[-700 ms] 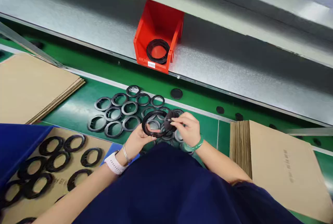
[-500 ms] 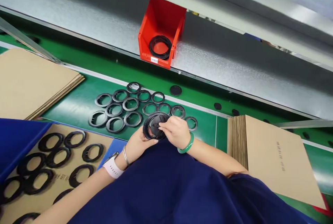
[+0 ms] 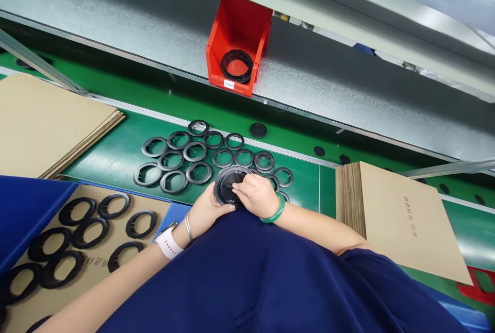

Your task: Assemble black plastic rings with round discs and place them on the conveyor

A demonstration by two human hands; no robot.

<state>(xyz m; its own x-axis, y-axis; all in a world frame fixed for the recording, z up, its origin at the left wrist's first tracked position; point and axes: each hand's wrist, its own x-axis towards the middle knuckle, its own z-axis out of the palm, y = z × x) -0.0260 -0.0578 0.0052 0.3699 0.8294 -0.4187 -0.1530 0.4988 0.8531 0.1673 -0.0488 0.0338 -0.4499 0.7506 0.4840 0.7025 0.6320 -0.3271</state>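
Observation:
My left hand [image 3: 205,210] grips the lower edge of a round black plastic part [image 3: 229,184] held just above the green table. My right hand [image 3: 255,195] rests on top of that part, fingers curled and pressing into its centre. Right behind my hands, several grey-black rings [image 3: 195,151] lie in rows on the green mat [image 3: 116,152]. A red bin [image 3: 236,44] with a black ring inside sits on the metal shelf beyond.
A cardboard stack [image 3: 46,121] lies at the left and another cardboard stack [image 3: 402,219] at the right. A cardboard sheet [image 3: 96,250] with several black rings sits at lower left inside a blue tray [image 3: 27,204]. Small black discs [image 3: 258,130] dot the green strip.
My right hand brought a small dark piece onto the ring in my left hand; the ring's open centre is now filled. Both hands stay pressed on it.

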